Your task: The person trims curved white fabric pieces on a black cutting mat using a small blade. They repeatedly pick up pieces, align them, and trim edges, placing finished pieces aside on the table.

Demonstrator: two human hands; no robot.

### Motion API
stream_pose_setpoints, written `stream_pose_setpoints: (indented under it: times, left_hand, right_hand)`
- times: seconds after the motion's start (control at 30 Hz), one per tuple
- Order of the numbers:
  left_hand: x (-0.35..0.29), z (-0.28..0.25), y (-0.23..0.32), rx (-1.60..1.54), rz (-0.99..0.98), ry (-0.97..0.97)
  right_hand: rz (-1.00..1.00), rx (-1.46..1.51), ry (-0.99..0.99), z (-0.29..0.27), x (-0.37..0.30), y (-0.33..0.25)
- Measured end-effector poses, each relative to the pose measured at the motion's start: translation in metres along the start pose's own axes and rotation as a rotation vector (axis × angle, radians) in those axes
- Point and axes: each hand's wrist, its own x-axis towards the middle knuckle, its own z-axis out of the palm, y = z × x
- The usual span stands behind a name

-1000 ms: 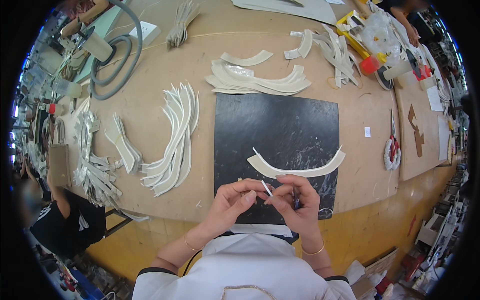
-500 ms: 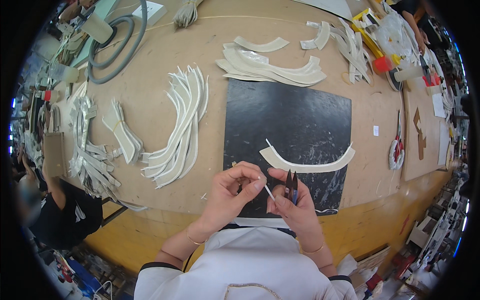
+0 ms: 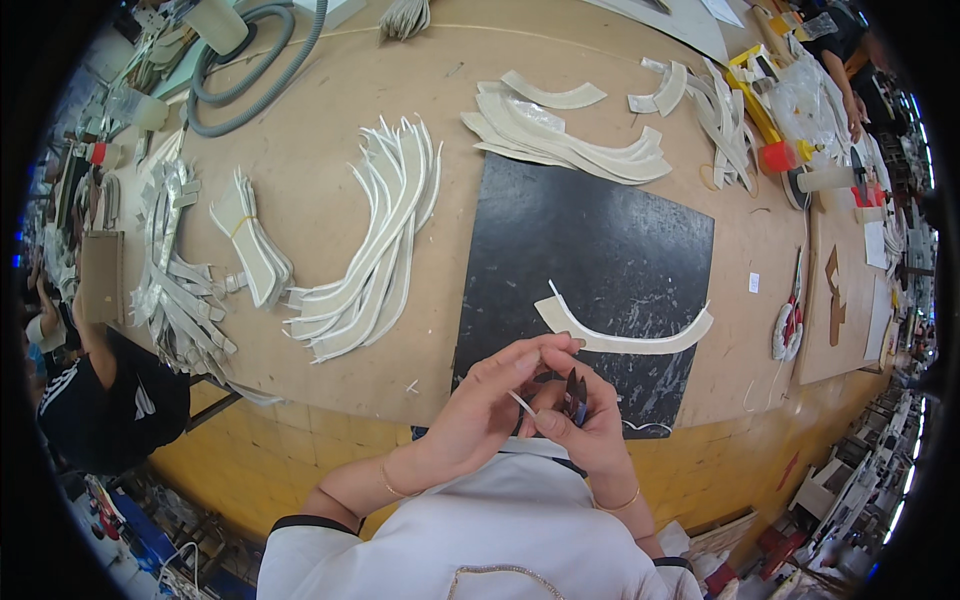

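My left hand (image 3: 482, 405) and my right hand (image 3: 588, 425) meet over the near edge of a black mat (image 3: 590, 240). In my right hand is a pair of small dark-bladed thread snips (image 3: 574, 393), blades pointing up and away from me. A short white cord (image 3: 522, 404) slants between my hands, its lower end at my right thumb. My left fingers are drawn together and reach across to the right fingertips; what they pinch is hidden. Just beyond my fingertips, a curved beige strip (image 3: 640, 343) with white edging lies on the mat.
Stacked beige curved strips (image 3: 565, 140) lie at the mat's far edge. To the left are edged strips (image 3: 385, 250), a banded bundle (image 3: 248, 240) and silvery strips (image 3: 180, 290). Red-handled scissors (image 3: 788, 325) lie at right. A grey hose (image 3: 265, 90) coils far left; a co-worker (image 3: 110, 400) is at left.
My left hand has moved right, so its fingers now overlap those of the right hand. The snips are now partly covered by fingers. The whole view has shifted slightly.
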Motion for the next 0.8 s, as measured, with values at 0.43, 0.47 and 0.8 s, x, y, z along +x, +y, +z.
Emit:
stream_pose_setpoints:
  times: [0.43, 0.47, 0.8]
  left_hand:
    - [-0.005, 0.004, -0.002, -0.157, -0.071, 0.013]
    - [-0.005, 0.004, -0.004, -0.168, -0.073, 0.030]
    - [-0.001, 0.004, -0.019, -0.251, -0.031, 0.185]
  right_hand:
    - [-0.070, -0.063, -0.059, -0.007, -0.006, 0.013]
    - [-0.088, -0.069, -0.067, -0.007, -0.007, 0.014]
    - [-0.056, -0.018, -0.034, -0.003, -0.010, 0.022]
